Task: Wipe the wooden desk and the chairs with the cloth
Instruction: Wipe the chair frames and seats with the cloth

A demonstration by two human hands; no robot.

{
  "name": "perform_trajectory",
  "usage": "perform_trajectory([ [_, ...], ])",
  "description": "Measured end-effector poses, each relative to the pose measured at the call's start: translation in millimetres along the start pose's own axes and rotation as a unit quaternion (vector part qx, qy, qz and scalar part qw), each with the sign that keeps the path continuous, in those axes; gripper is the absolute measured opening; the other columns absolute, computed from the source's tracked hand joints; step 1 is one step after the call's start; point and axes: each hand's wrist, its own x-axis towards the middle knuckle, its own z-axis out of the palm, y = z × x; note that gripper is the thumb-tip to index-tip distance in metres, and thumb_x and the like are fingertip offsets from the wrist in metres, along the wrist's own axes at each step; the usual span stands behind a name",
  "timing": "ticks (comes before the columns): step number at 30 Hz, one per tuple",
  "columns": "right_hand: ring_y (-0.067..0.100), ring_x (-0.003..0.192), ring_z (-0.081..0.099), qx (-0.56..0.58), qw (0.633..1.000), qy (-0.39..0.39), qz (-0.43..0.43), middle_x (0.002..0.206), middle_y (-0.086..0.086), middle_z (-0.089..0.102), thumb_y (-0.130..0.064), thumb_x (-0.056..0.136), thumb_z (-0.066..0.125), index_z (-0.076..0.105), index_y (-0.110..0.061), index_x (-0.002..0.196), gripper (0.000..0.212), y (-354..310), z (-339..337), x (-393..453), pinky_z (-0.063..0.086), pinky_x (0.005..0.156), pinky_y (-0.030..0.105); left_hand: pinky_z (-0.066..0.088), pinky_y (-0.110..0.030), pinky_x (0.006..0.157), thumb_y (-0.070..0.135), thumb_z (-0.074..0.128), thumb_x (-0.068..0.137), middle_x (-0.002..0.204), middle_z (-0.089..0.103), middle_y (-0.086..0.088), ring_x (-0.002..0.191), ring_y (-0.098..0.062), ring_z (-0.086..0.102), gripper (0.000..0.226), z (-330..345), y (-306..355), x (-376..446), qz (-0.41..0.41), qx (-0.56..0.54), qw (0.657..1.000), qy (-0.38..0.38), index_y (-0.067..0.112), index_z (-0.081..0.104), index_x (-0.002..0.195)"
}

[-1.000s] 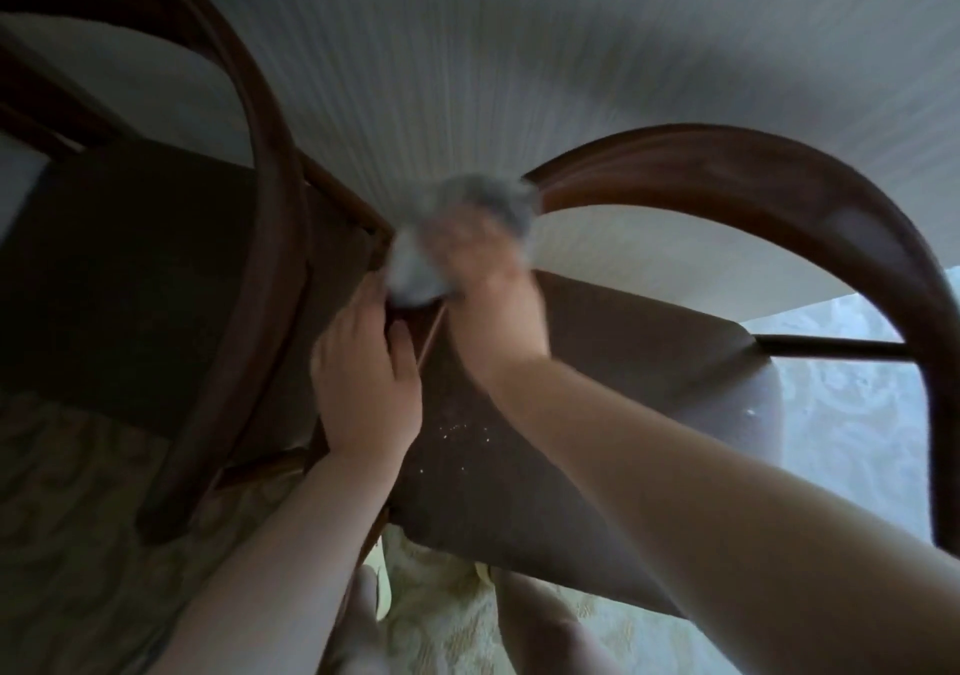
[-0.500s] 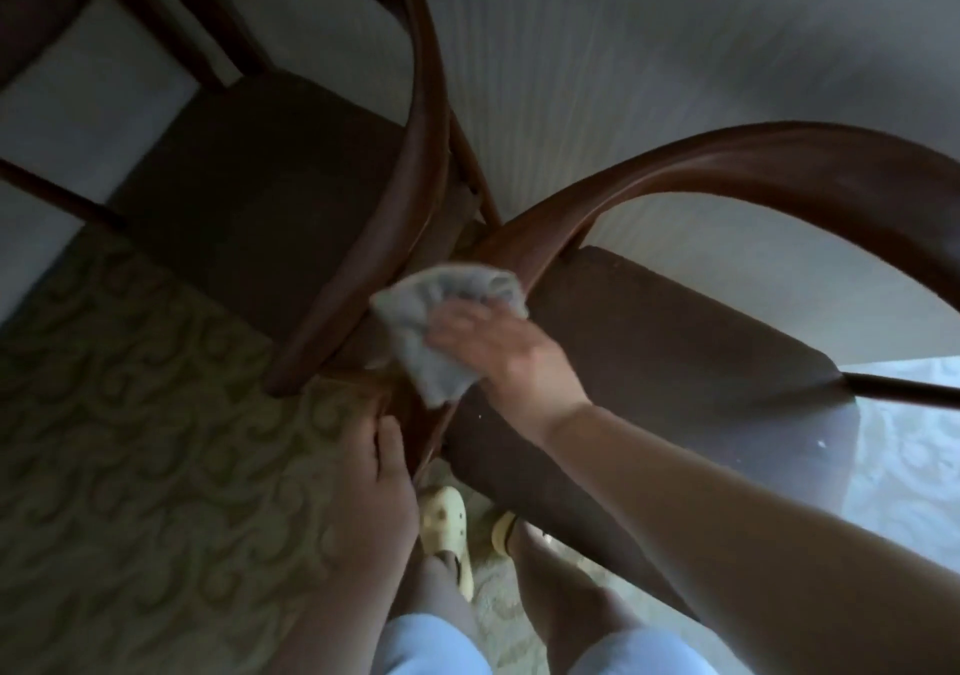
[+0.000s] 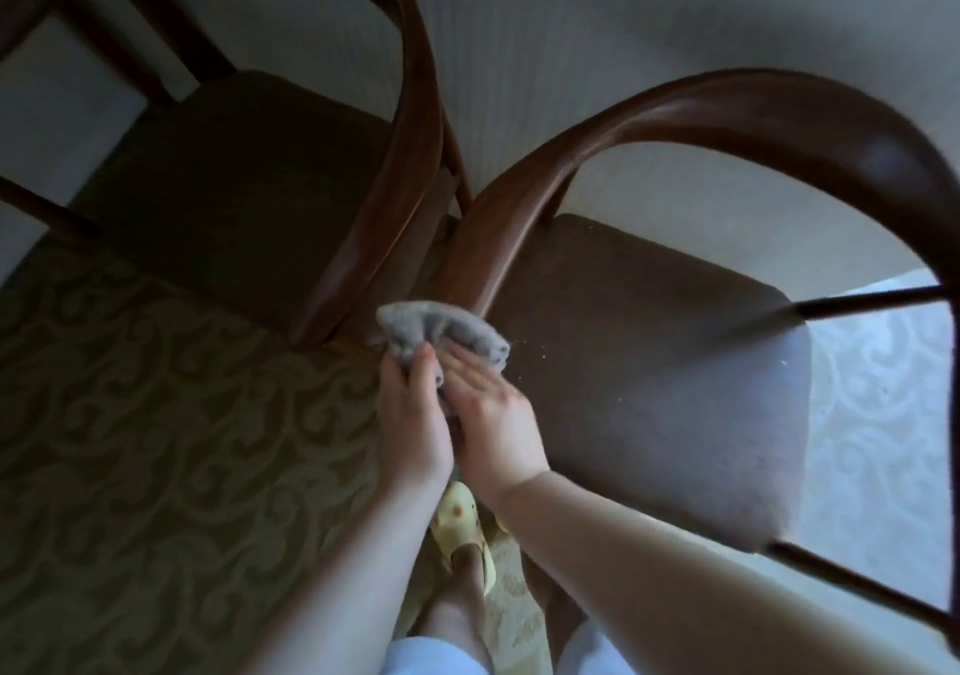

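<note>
While both hands meet low at the front corner where the two chairs stand side by side, the step in hand looks like the chair part of the job, not the worktop, which is not in view. The cloth [image 3: 441, 334] is a grey bunched wad just beyond the fingertips of both hands, lying against the foot of the curved wooden arm [image 3: 524, 201] of the right-hand chair [image 3: 649, 362]. The left hand [image 3: 413, 414] pinches the near edge of the cloth, its thumb and fingers curled onto the fabric. The right hand [image 3: 493, 419] lies just beside it with fingers straight and flat, pressing on the cloth's near side; the two hands touch or nearly so.

I judge this to be a regrip or refold of the cloth between strokes. To the right of the hands, pale crumbs dot the brown seat, so that surface seems still to need wiping. To the left, the other chair [image 3: 234, 175] has its own bent arm [image 3: 410, 118] close by.

The next move calls for a firm one-handed hold on the cloth, then a sweep either up the arm ahead or across the seat to the right, carrying crumbs toward an edge.
</note>
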Motion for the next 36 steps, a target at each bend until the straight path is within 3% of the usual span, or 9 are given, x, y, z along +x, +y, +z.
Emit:
perform_trajectory([
  [2, 0.012, 0.122, 0.054, 0.019, 0.998, -0.046, 0.026, 0.126, 0.000, 0.063, -0.010, 0.082, 0.066, 0.064, -0.017, 0.123, 0.042, -4.4, -12.0, -19.2, 0.044, 0.100, 0.027, 0.044, -0.048, 0.101, 0.064, 0.035, 0.082, 0.129, 0.057, -0.003, 0.117, -0.020, 0.055, 0.056, 9.6, 0.5, -4.7, 0.050, 0.157, 0.986, 0.039, 0.030, 0.047, 0.125],
  [5, 0.021, 0.101, 0.063, -0.054, 0.986, -0.102, 0.120, 0.114, -0.004, 0.067, -0.010, 0.079, 0.060, 0.062, -0.026, 0.121, 0.045, 15.8, -49.3, -28.1, 0.051, 0.080, 0.031, 0.006, -0.052, 0.117, 0.062, 0.028, 0.089, 0.160, 0.013, -0.003, 0.146, -0.025, 0.009, 0.064, 32.1, 0.5, -18.7, 0.068, 0.406, 0.911, 0.004, 0.033, 0.031, 0.146],
  [10, 0.027, 0.099, 0.062, -0.132, 0.952, -0.041, 0.274, 0.109, 0.002, 0.069, -0.008, 0.086, 0.052, 0.063, -0.024, 0.116, 0.036, 39.8, -118.0, -79.4, 0.040, 0.071, 0.028, 0.005, -0.046, 0.118, 0.045, 0.041, 0.095, 0.158, 0.020, 0.008, 0.144, -0.015, 0.018, 0.049, 95.3, 0.6, -65.1, 0.126, 0.371, 0.895, -0.212, 0.032, 0.040, 0.142],
  [13, 0.025, 0.110, 0.059, -0.152, 0.941, 0.000, 0.304, 0.122, -0.001, 0.065, -0.006, 0.084, 0.054, 0.060, -0.024, 0.126, 0.047, 52.7, -160.0, -121.4, 0.042, 0.087, 0.031, 0.018, -0.046, 0.115, 0.042, 0.044, 0.094, 0.153, 0.032, 0.005, 0.140, -0.016, 0.028, 0.044, 124.0, 0.9, -93.3, 0.123, 0.372, 0.879, -0.270, 0.029, 0.051, 0.135],
  [19, 0.016, 0.119, 0.057, -0.233, 0.953, 0.002, 0.196, 0.125, -0.006, 0.064, 0.008, 0.070, 0.065, 0.070, -0.019, 0.109, 0.048, 85.3, -244.6, -232.5, 0.055, 0.087, 0.035, 0.022, -0.032, 0.113, 0.032, 0.047, 0.095, 0.147, 0.043, 0.003, 0.137, -0.014, 0.033, 0.039, 172.0, -6.6, -134.9, 0.132, 0.375, 0.857, -0.327, 0.021, 0.056, 0.131],
  [25, 0.020, 0.117, 0.059, -0.279, 0.945, 0.013, 0.172, 0.122, 0.000, 0.065, 0.003, 0.070, 0.056, 0.073, -0.012, 0.105, 0.042, 151.7, -301.3, -316.4, 0.044, 0.100, 0.027, 0.028, -0.038, 0.111, 0.043, 0.041, 0.085, 0.137, 0.053, 0.003, 0.130, -0.015, 0.041, 0.051, 237.0, -41.7, -189.0, 0.096, 0.339, 0.879, -0.323, 0.019, 0.060, 0.125],
  [30, 0.020, 0.125, 0.053, -0.290, 0.945, -0.141, -0.063, 0.130, -0.002, 0.060, -0.015, 0.084, 0.055, 0.071, -0.020, 0.108, 0.029, 230.2, -317.3, -314.6, 0.046, 0.101, 0.037, 0.034, -0.034, 0.107, 0.027, 0.047, 0.094, 0.130, 0.058, 0.001, 0.125, -0.017, 0.047, 0.034, 287.5, -80.5, -232.0, 0.075, 0.297, 0.920, -0.243, 0.014, 0.064, 0.120],
  [34, 0.026, 0.116, 0.059, -0.183, 0.965, 0.045, 0.184, 0.124, 0.004, 0.064, -0.001, 0.074, 0.076, 0.070, -0.012, 0.110, 0.038, 261.6, -345.6, -292.5, 0.054, 0.088, 0.042, 0.035, -0.027, 0.100, 0.026, 0.046, 0.096, 0.131, 0.055, 0.004, 0.120, -0.012, 0.048, 0.034, 317.6, -103.2, -259.5, 0.002, 0.223, 0.962, -0.158, 0.019, 0.058, 0.126],
  [36, 0.027, 0.110, 0.059, -0.197, 0.977, -0.011, 0.079, 0.117, 0.003, 0.067, -0.006, 0.076, 0.070, 0.072, -0.012, 0.104, 0.029, 255.3, -337.2, -293.9, 0.053, 0.088, 0.035, 0.036, -0.027, 0.097, 0.028, 0.044, 0.096, 0.132, 0.055, 0.005, 0.118, -0.013, 0.048, 0.036, 326.9, -109.6, -273.7, -0.039, 0.174, 0.978, -0.110, 0.021, 0.055, 0.130],
])
